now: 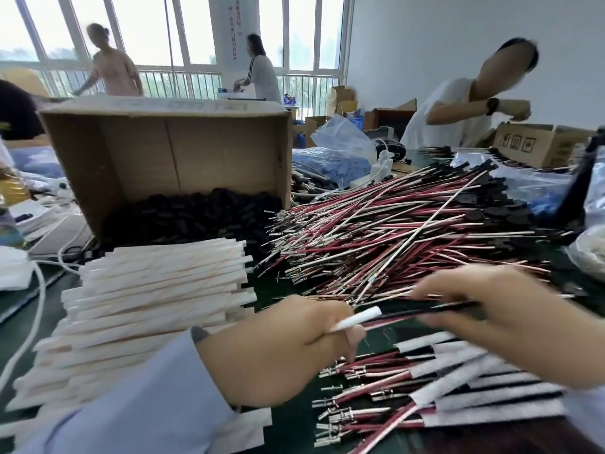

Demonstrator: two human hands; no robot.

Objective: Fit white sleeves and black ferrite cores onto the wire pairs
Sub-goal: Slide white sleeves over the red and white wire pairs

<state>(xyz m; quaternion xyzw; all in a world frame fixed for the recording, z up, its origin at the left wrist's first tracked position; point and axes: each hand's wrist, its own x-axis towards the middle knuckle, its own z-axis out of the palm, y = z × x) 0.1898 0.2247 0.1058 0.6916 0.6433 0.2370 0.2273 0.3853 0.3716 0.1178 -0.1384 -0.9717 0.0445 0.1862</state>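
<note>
Your left hand [278, 352] pinches a white sleeve [360, 317], mouth facing right, so your right hand [510, 322], clamped on the wire pair [425, 311] meeting that mouth, can feed it straight in.

sleeves [154, 290] left | wire pile [409, 234] right | cores [193, 214] in box [163, 149] behind

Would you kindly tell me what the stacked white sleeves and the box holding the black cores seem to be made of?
White sleeves: probably woven fabric or fibreglass tubing, matte; they lie flat with soft, fuzzy-looking edges. Box: plain brown cardboard, matte, with a fold crease down its inner wall.
</note>
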